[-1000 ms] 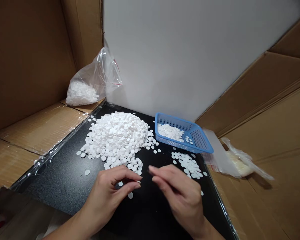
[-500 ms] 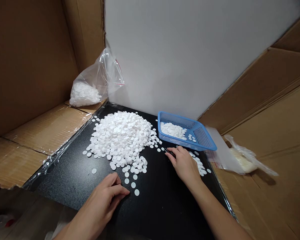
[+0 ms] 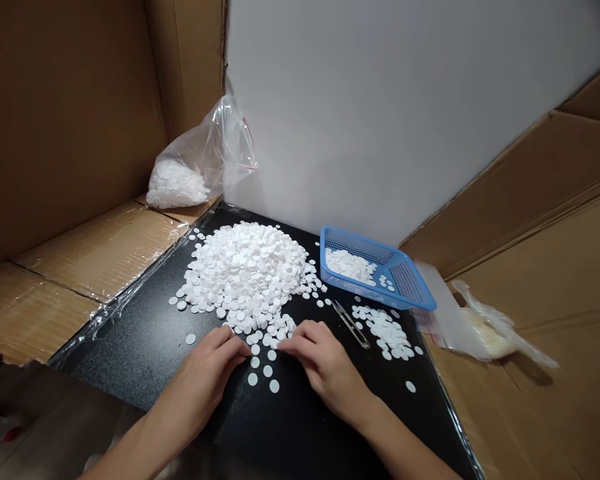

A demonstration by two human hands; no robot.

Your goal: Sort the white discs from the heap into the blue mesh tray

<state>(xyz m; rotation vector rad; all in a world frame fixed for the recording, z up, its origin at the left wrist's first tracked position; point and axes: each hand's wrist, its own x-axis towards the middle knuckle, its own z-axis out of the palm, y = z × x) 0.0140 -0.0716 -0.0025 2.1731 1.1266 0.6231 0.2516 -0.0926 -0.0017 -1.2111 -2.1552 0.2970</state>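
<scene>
- One left hand (image 3: 210, 363), one right hand (image 3: 325, 363)
- One blue basket (image 3: 405, 283), right of centre
- One pair of snips (image 3: 353, 327)
- One standing bag (image 3: 180, 183), upper left
- White discs (image 3: 250, 260): too many

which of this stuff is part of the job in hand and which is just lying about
Likely part of the job:
- big heap of white discs, with the left hand and right hand at its near edge
- smaller disc group
- blue basket
- snips

Probably just lying about:
- clear bag of white pieces, back left
- bag with pale yellow contents, right
</scene>
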